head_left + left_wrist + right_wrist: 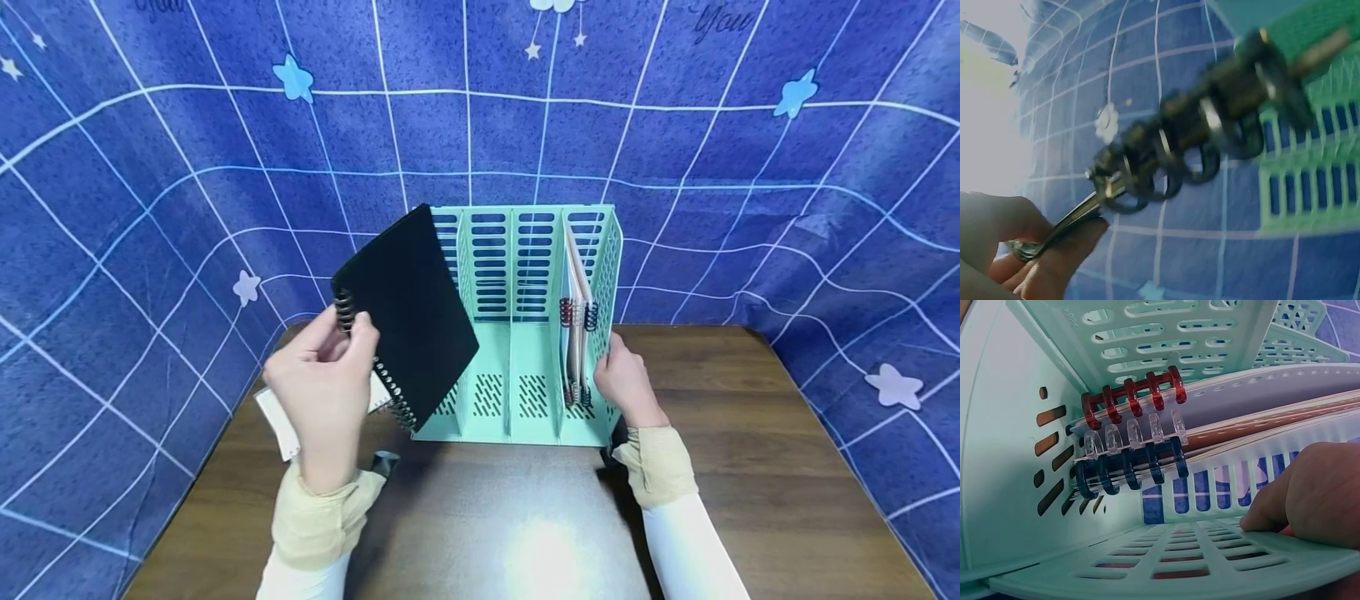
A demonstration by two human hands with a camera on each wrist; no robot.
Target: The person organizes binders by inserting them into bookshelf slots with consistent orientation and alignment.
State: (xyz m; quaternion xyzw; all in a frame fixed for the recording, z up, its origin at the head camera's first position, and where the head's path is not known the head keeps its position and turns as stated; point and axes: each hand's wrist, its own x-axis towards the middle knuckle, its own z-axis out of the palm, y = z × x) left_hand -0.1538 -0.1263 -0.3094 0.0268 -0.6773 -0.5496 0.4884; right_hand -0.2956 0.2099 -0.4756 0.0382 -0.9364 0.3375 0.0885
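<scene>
My left hand (322, 387) pinches a black spiral notebook (412, 308) at its coil-bound edge, the cover tilted in the air before the left side of a mint-green file rack (491, 346). Dark coils (1172, 134) loom close in the left wrist view, thumb and fingers below them. With my right hand (626, 383) I grip the rack's right side panel (1166, 556). Inside the rightmost compartment, ring-bound notebooks (577, 342) stand upright, with red rings (1132, 397), clear rings (1135, 432) and dark blue rings (1132, 467). The black notebook hides part of the leftmost compartment.
A white item (279, 423) lies on the wooden table (705, 383), partly behind my left hand. Blue cloth (420, 133) with a white grid and stars hangs behind and on both sides. Thin dividers (512, 367) separate the rack's compartments.
</scene>
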